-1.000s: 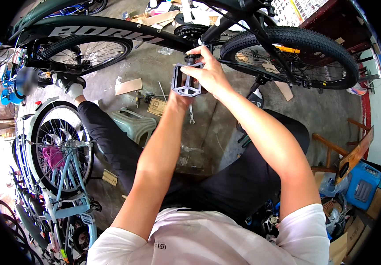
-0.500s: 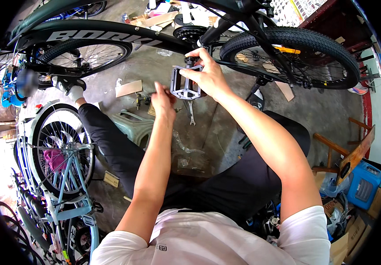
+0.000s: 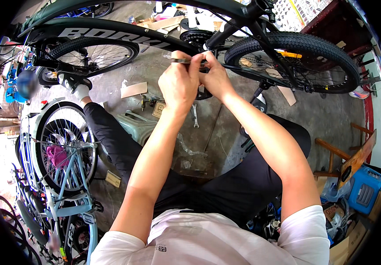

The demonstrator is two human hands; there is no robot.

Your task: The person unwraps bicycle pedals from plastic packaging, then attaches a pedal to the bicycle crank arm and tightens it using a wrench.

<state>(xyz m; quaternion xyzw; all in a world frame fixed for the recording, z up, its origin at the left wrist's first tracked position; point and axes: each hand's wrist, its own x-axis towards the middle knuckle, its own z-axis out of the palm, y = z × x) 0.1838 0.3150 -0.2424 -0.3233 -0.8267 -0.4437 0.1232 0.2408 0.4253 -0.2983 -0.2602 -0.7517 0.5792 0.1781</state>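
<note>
Both my hands are closed together below the crank of a black bicycle (image 3: 164,33). My left hand (image 3: 179,86) has its fingers curled round a bicycle pedal, of which only a blurred metallic edge (image 3: 181,60) shows past the fingers. Against it, my right hand (image 3: 217,81) pinches with thumb and fingers at the pedal's inner end, near the crank. Most of the pedal is hidden behind the hands. On the floor just below them lies a combination wrench (image 3: 195,116), touched by neither hand.
The bicycle's rear wheel (image 3: 294,62) stands at right, its chainring (image 3: 195,37) above my hands. Left of me is a light blue bicycle (image 3: 69,165). A grey-green moulded part (image 3: 133,126) and cardboard (image 3: 134,89) lie on the floor. A wooden stool (image 3: 356,157) and blue case (image 3: 365,187) are at right.
My left hand has moved up and right, closing on the pedal beside my right hand. The pedal, plainly visible before, is now mostly covered. The view has shifted slightly.
</note>
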